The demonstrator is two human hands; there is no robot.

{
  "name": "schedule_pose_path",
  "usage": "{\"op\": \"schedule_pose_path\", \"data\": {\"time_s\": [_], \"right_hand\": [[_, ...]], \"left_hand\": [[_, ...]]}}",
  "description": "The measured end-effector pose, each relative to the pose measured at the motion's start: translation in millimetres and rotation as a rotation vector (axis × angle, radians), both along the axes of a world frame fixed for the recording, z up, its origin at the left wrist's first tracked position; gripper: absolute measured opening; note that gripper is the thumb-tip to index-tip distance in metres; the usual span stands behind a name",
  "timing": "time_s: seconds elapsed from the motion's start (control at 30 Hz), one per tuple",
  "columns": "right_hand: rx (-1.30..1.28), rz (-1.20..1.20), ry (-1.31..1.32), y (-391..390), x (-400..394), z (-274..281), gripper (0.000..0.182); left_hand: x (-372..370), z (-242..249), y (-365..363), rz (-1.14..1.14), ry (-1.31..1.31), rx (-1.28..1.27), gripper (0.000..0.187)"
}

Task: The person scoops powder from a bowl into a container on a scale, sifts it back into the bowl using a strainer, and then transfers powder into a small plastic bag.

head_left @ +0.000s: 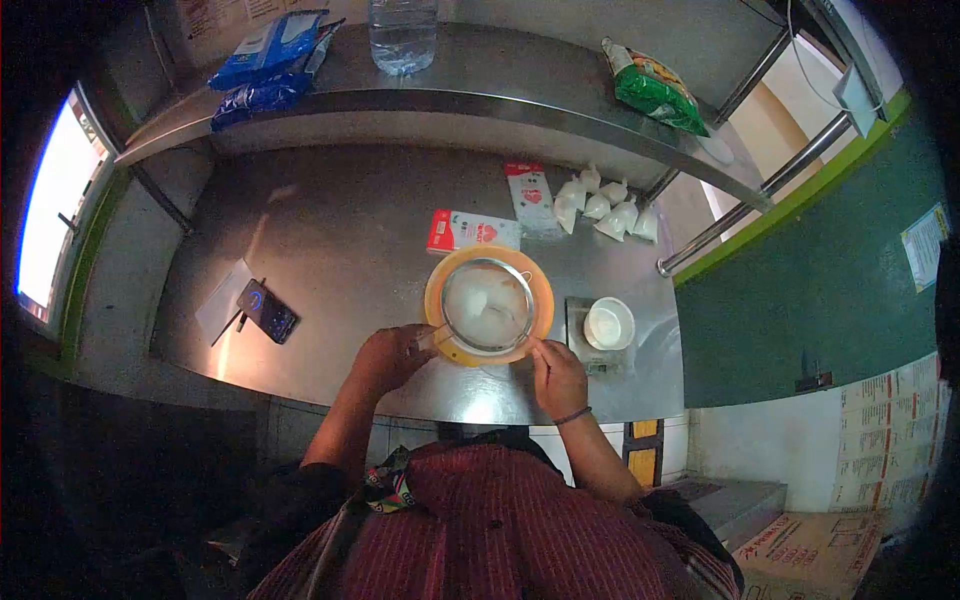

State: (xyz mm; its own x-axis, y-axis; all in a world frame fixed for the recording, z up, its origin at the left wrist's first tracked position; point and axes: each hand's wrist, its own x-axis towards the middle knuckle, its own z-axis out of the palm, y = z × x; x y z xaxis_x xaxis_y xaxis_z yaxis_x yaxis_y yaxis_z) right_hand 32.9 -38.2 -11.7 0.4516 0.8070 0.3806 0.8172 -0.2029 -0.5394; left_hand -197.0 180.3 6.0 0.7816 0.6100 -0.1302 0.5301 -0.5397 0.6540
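Observation:
A round metal sieve (486, 303) with white powder in it sits over an orange bowl (543, 290) near the table's front edge. My left hand (395, 357) is closed around the sieve's handle at the lower left. My right hand (558, 378) pinches the bowl's rim at the lower right. What lies in the bowl under the sieve is hidden. Just right of my right hand, a small white cup (609, 324) stands on a flat kitchen scale (578, 318).
Behind the bowl lie two red-and-white boxes (480, 231) and several small bags of white powder (606, 205). A phone (268, 311) rests on paper at the left. The raised shelf (500, 75) holds a water bottle (403, 40), blue packets (268, 60) and a green packet (655, 90).

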Motion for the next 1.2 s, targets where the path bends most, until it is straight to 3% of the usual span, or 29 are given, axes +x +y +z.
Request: {"op": "schedule_pose_path", "data": {"time_s": [0.43, 0.53, 0.6, 0.8, 0.97, 1.13, 1.2], "right_hand": [[-0.006, -0.058, 0.085, 10.9, -0.2, -1.9, 0.026], [0.127, -0.155, 0.174, 23.6, 9.4, -17.6, 0.028], [0.153, -0.235, 0.407, 32.1, 16.0, -21.0, 0.029], [0.093, -0.261, 0.353, 35.3, 32.2, -29.3, 0.028], [-0.042, -0.169, 0.217, 29.1, 28.2, -20.2, 0.024], [-0.018, -0.147, 0.554, 29.5, 30.6, -39.3, 0.024], [-0.013, -0.153, 0.542, 28.9, 31.5, -35.0, 0.024]], "left_hand": [[-0.9, 9.4, -1.7, -0.005, 0.122, -0.013, 0.048], [-3.5, -1.9, -2.3, -0.001, 0.077, 0.017, 0.046], [-4.5, -2.1, -2.1, 0.009, 0.032, 0.052, 0.046], [-5.3, 1.9, -4.9, 0.037, 0.116, 0.003, 0.049], [-8.5, -8.0, -4.9, 0.021, 0.004, 0.065, 0.047], [-5.9, -10.1, -2.9, 0.018, 0.042, 0.055, 0.048], [-5.8, -8.5, -2.9, 0.023, 0.059, 0.049, 0.049]]}}
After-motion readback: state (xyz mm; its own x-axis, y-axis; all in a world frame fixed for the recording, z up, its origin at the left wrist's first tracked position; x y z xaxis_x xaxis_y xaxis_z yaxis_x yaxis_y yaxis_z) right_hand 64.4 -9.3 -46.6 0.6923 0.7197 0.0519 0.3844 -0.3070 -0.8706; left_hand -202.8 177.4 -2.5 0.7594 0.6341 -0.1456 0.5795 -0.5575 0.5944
